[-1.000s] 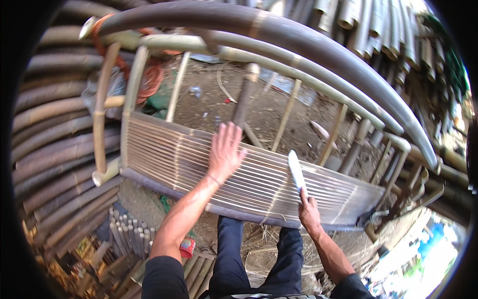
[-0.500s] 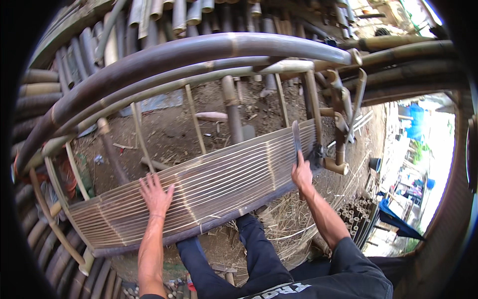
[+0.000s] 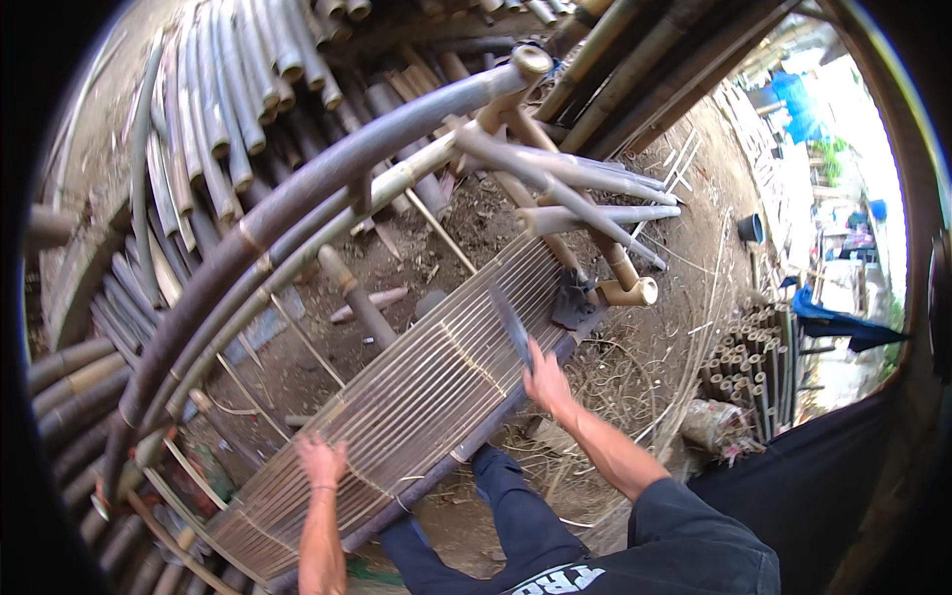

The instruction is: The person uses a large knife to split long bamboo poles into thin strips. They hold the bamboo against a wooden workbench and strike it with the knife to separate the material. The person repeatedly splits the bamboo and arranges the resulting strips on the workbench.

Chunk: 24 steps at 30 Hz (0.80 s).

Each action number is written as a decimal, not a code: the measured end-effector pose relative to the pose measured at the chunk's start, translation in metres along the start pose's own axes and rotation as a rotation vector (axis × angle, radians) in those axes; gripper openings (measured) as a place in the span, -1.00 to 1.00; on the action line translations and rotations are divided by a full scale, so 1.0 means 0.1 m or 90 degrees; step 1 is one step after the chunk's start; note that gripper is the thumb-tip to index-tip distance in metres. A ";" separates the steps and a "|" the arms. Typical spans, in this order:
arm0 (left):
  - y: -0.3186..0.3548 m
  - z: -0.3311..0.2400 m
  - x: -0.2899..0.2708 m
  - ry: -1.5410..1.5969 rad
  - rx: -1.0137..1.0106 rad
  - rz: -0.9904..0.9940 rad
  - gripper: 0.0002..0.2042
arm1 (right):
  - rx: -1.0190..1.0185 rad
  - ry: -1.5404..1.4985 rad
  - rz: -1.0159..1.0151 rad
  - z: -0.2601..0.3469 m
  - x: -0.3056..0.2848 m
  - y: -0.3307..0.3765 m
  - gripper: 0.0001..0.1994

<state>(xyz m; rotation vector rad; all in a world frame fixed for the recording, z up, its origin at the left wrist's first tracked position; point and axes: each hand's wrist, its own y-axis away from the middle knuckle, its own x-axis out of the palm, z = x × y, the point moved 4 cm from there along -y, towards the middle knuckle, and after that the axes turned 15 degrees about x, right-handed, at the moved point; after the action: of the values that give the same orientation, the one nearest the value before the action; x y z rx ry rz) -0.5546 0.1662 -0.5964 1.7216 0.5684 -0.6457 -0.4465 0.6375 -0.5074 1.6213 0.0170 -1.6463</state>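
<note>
Gripping a blade (image 3: 510, 325), right hand (image 3: 547, 381); left hand (image 3: 320, 462) on slatted seat (image 3: 416, 397).

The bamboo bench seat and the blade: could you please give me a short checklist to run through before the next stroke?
1. Right hand has a firm grip on the blade: ok, fingers closed round the handle.
2. Left hand steadies the slatted seat: ok, it lies flat on the slats.
3. Left hand well away from the blade: ok, they are at opposite ends of the seat.
4. Legs out of the blade's path: cannot tell; the knees stand right against the seat's front rail.
5. Blade edge sharp and undamaged: cannot tell, too blurred.
6. Curved backrest poles clear of the blade: ok, they lie beyond the seat.
</note>
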 end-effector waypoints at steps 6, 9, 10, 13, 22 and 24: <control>-0.12 -2.93 -2.29 0.871 0.360 -0.233 -0.32 | 0.293 0.021 0.224 -1.48 -0.08 1.70 -0.37; -0.48 -3.76 -3.02 1.071 0.388 -0.228 -0.26 | 0.508 0.083 0.394 -2.32 -0.08 2.32 -0.29; -0.51 -4.03 -3.21 1.091 0.371 -0.220 -0.29 | 0.532 0.098 0.414 -2.55 -0.12 2.52 -0.26; -0.86 -4.26 -3.42 1.154 0.284 -0.210 -0.56 | 0.570 0.083 0.440 -3.04 -0.19 2.98 -0.28; 2.47 -5.67 -3.41 0.620 1.038 0.077 -0.87 | 0.487 -0.330 0.217 -2.30 -1.38 2.80 -0.31; 3.34 -5.68 -3.07 0.405 1.213 0.352 -0.72 | 0.379 -0.368 -0.010 -2.22 -1.60 2.69 -0.23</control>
<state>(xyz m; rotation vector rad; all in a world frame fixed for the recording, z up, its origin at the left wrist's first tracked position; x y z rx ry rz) -0.4822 0.6299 -0.0407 3.7078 -0.4389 -0.0225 -0.1421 0.6559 -0.2751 1.4724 -0.8222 -2.2086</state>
